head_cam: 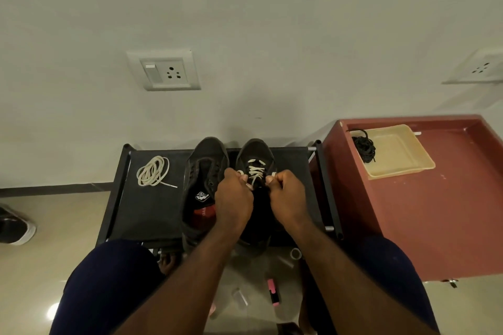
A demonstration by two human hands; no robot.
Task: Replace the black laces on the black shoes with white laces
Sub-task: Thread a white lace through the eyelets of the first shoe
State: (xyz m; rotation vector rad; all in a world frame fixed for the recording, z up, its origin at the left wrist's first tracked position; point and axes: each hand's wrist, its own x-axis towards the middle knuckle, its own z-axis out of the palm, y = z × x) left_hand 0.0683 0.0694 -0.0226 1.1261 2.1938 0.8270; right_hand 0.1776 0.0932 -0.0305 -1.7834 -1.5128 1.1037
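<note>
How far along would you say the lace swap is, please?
Done: the black laces lie in the beige tray. In hand: the left hand and right hand pinch the ends of a white lace crossed partway up the right-side shoe. Left: the other shoe is laceless, and a coiled white lace waits on the rack.

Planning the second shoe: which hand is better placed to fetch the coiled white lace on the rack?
Left, probably. The coiled white lace lies on the left side of the rack, past the unlaced shoe. The left hand is nearer, while the right hand would have to reach across that shoe.
</note>
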